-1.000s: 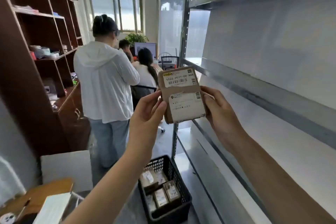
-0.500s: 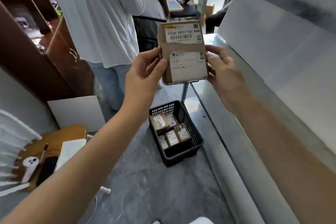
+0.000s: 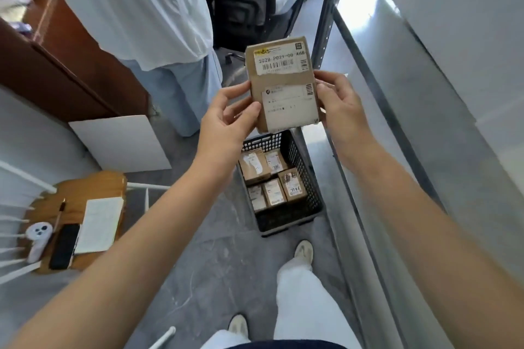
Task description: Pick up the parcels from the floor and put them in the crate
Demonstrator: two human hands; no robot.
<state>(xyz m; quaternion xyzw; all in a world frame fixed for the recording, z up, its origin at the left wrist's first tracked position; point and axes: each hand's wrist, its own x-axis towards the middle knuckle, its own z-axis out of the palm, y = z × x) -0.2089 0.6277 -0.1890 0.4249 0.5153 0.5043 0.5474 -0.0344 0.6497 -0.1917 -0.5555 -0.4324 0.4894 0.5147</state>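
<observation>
I hold a brown cardboard parcel [image 3: 282,85] with two white labels upright in front of me. My left hand [image 3: 226,119] grips its left edge and my right hand [image 3: 338,105] grips its right edge. Directly below it on the grey floor stands a black plastic crate [image 3: 304,178] holding several small brown parcels [image 3: 272,178] with white labels. The held parcel hides the crate's far rim.
A metal shelving unit [image 3: 411,93] runs along the right, its upright post just behind the parcel. A person in a white top [image 3: 136,8] stands ahead left, by a black office chair [image 3: 249,0]. A wooden stool [image 3: 82,215] with a notepad and phone sits left. My feet [image 3: 303,252] are near the crate.
My view has tilted down from the room to the floor, bringing the crate fully into sight below the parcel. Both hands keep the same grip on the parcel.
</observation>
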